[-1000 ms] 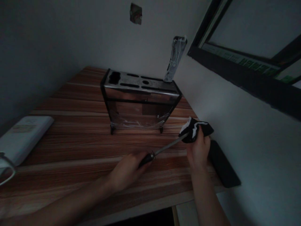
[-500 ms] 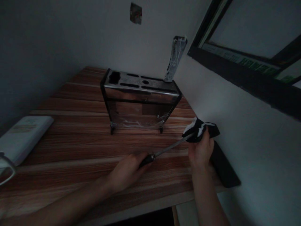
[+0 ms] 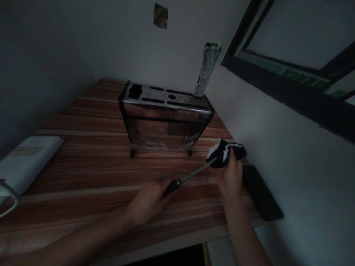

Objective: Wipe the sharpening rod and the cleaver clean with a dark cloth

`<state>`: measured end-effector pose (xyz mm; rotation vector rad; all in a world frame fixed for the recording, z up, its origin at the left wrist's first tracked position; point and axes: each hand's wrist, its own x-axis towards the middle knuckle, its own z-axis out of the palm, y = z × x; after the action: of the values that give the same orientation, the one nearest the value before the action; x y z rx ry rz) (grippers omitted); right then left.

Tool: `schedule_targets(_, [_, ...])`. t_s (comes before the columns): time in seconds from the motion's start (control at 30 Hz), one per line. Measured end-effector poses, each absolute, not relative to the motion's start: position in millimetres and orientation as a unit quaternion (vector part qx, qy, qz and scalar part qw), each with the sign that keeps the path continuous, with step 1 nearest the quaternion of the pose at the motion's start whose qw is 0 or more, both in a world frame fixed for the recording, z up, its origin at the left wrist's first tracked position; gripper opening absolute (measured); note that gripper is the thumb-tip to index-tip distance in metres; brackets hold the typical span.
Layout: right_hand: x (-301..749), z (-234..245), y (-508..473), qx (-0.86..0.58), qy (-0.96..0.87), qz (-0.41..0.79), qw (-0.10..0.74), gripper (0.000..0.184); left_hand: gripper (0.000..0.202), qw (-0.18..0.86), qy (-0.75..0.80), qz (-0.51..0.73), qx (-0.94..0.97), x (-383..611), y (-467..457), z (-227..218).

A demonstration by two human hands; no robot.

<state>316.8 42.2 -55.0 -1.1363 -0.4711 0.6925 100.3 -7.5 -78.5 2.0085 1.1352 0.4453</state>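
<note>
Currently, left hand (image 3: 148, 201) wrapped round the handle (image 3: 171, 188) of the rod (image 3: 198, 171), which slants over the table (image 3: 97, 173) before the block (image 3: 166, 105). Right hand (image 3: 231, 177) closed on the cloth (image 3: 220, 150) at the rod's far end. Possible fault: loosely bunched cloth could slip, letting the hidden tip poke the palm.

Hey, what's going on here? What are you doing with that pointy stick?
The left hand grips a metal rod by its dark handle. The right hand holds a black-and-white cloth at the rod's far end, so the tip is hidden. Behind them, a slotted rack stands on the wooden table, with a wrapped handle sticking up from its top. A dark flat object lies by the wall.
</note>
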Motion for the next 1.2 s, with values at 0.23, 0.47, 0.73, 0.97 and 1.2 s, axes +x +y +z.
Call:
schedule_targets(0.23, [298.7, -76.9, 33.1, -0.571, -0.384, 0.393, 0.610, 0.032, 0.018, 0.406, 0.461, 0.188, 0.766, 102.1, -5.4, -75.0])
schedule_targets(0.47, [290.8, -80.0, 25.9, -0.552, -0.471, 0.443, 0.527, 0.025, 0.020, 0.413, 0.466, 0.190, 0.759, 101.3, -5.3, -74.7])
schedule_targets(0.73, [282.6, -74.5, 19.5, -0.525, -0.529, 0.498, 0.443, 0.025, 0.020, 0.416, 0.464, 0.208, 0.754, 101.1, -5.0, -77.8])
schedule_targets(0.97, [278.6, -69.6, 17.5, -0.518, -0.548, 0.496, 0.430, 0.023, 0.023, 0.418, 0.459, 0.208, 0.756, 100.6, -5.2, -80.1])
schedule_targets(1.2, [276.7, -68.2, 16.9, -0.509, -0.556, 0.504, 0.421, 0.023, 0.023, 0.417, 0.462, 0.205, 0.755, 100.7, -5.2, -80.3])
